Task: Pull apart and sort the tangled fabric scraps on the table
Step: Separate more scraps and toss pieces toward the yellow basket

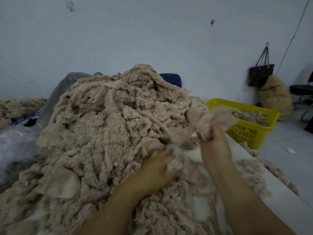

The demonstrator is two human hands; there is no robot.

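No readable text, labels, brands or numbers in this view. Dark smudge high on the pale painted wall: just a mark, too blurred to make out any characters. Yellow perforated plastic basket: no legible print on the side that shows. Dark tote bag hanging on the wall: any logo is too small and dim to tell.
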